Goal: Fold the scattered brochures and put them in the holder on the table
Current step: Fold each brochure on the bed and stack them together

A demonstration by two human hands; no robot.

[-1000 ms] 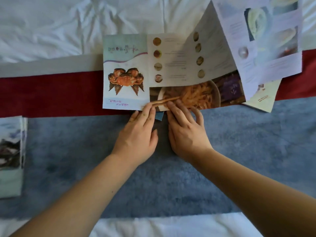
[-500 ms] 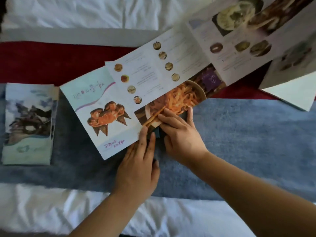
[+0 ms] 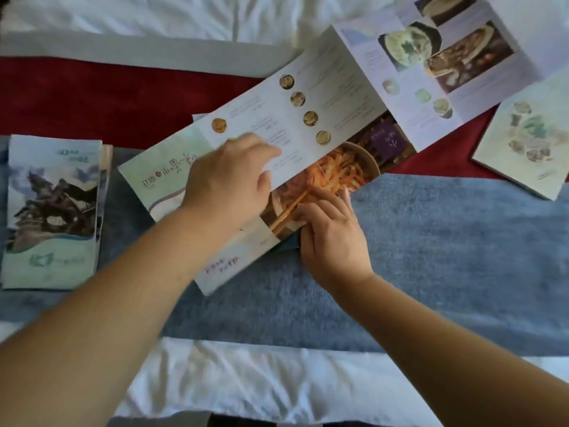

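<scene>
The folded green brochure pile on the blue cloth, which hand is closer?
Left. The left hand is over the open white food brochure, beside the folded green pile; the right hand touches it farther right.

The open brochure [image 3: 335,97] before me is pale white and mint, dotted with small golden round dish photos, plus orange noodles and a dark purple patch. The folded brochure [image 3: 52,211] at the left of the frame shows grey-blue sky, a dark figure and pale green below. Blue cloth [image 3: 446,257], red band [image 3: 92,97], white sheet [image 3: 215,380].
</scene>
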